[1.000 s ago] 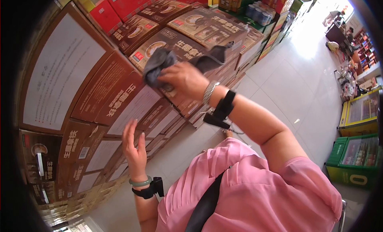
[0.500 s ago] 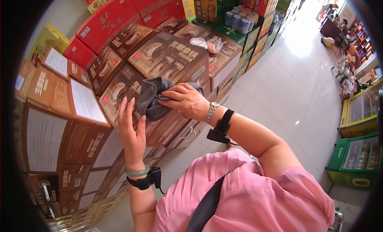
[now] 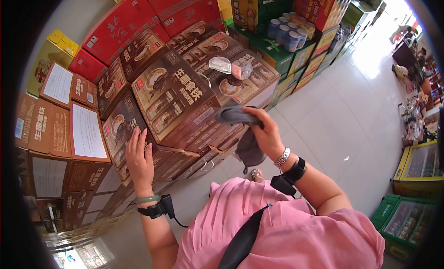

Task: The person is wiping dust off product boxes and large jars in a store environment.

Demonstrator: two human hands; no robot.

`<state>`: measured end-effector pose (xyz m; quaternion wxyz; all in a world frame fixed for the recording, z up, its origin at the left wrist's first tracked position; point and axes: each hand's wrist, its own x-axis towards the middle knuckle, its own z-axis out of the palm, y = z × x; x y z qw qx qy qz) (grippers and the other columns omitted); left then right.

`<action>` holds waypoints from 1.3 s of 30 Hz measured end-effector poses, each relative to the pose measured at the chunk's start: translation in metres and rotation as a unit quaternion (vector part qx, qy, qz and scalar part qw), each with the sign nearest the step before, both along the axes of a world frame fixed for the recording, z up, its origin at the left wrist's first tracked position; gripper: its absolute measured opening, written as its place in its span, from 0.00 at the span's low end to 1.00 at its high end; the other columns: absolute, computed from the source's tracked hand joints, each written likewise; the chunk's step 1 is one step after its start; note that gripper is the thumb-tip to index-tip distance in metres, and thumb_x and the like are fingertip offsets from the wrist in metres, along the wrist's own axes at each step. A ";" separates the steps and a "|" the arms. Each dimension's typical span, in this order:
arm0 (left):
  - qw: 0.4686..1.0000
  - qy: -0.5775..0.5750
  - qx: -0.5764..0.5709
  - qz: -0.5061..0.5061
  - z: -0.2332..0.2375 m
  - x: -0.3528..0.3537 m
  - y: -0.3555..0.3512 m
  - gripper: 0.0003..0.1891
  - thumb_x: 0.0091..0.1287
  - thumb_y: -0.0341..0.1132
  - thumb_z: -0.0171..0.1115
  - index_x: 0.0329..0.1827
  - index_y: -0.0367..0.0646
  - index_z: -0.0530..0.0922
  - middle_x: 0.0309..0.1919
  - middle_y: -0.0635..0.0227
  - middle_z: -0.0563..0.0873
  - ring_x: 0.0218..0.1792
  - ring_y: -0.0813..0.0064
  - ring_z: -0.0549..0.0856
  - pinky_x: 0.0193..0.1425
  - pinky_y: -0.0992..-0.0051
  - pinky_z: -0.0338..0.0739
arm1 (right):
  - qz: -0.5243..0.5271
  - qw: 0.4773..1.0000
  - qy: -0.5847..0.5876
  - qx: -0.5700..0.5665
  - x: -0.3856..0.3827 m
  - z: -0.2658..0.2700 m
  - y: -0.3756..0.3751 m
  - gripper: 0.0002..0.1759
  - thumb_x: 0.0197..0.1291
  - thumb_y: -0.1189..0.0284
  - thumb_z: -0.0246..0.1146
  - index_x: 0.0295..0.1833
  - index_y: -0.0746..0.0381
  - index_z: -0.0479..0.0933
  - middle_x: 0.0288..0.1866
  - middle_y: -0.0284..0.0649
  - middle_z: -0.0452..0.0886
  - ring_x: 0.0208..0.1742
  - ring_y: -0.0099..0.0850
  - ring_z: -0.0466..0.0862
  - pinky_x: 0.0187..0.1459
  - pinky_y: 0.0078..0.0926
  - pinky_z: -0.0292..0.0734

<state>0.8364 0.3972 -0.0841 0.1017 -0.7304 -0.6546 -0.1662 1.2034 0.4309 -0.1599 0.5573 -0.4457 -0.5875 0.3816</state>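
Note:
My right hand [image 3: 265,135] grips a grey cloth [image 3: 246,146], held in the air just off the right side of the stacked brown cartons. Part of the cloth hangs down below the fingers, and its upper end is blurred. My left hand [image 3: 139,160] rests on a lower brown carton [image 3: 124,114], fingers stretched out and holding nothing. Beside it stands a taller brown carton [image 3: 173,91] with a cup picture and white lettering. Farther back on another brown carton [image 3: 229,49] lie a clear plastic package [image 3: 219,64] and a second one with something pink inside [image 3: 242,70].
Red boxes [image 3: 120,26] line the wall behind the cartons. Green cases [image 3: 277,56] carry shrink-wrapped cans [image 3: 286,32]. White paper sheets [image 3: 88,132] cover cartons at the left. Pale floor tiles [image 3: 319,121] run along the right, with a yellow freezer [image 3: 418,162] and a green one [image 3: 409,218].
My right hand has lifted the grey cloth off the lower carton and swung right, past the stack's edge. My left hand has shifted slightly left and down, onto the carton.

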 end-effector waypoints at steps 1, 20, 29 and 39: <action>1.000 0.003 -0.001 0.006 0.000 0.002 0.000 0.21 0.80 0.44 0.50 0.73 0.54 0.74 0.73 0.65 0.74 0.73 0.59 0.71 0.78 0.56 0.62 | -0.018 0.999 -0.033 -0.024 0.007 -0.005 0.005 0.31 0.52 0.90 0.54 0.63 0.58 0.78 0.53 0.45 0.81 0.57 0.44 0.82 0.61 0.32 0.76; 1.000 0.011 -0.019 0.012 0.005 0.006 0.007 0.23 0.74 0.33 0.53 0.73 0.47 0.74 0.74 0.61 0.73 0.73 0.57 0.71 0.75 0.57 0.63 | 0.036 0.849 -0.512 0.128 0.041 -0.069 0.137 0.29 0.54 0.78 0.63 0.65 0.55 0.77 0.62 0.37 0.79 0.66 0.38 0.75 0.71 0.37 0.66; 0.998 -0.022 -0.048 0.020 0.016 0.011 0.009 0.22 0.77 0.33 0.51 0.73 0.45 0.73 0.74 0.61 0.72 0.73 0.56 0.70 0.77 0.56 0.61 | -0.174 0.832 -0.523 -0.061 0.158 -0.063 0.235 0.22 0.56 0.78 0.59 0.57 0.53 0.82 0.53 0.43 0.83 0.59 0.46 0.80 0.60 0.41 0.76; 0.986 -0.150 -0.027 0.066 0.032 0.111 0.076 0.25 0.77 0.40 0.54 0.74 0.42 0.71 0.75 0.57 0.69 0.75 0.50 0.66 0.79 0.52 0.56 | 0.044 0.970 -0.237 -0.018 0.142 -0.039 0.407 0.21 0.61 0.76 0.61 0.61 0.58 0.80 0.53 0.50 0.86 0.57 0.49 0.83 0.59 0.38 0.78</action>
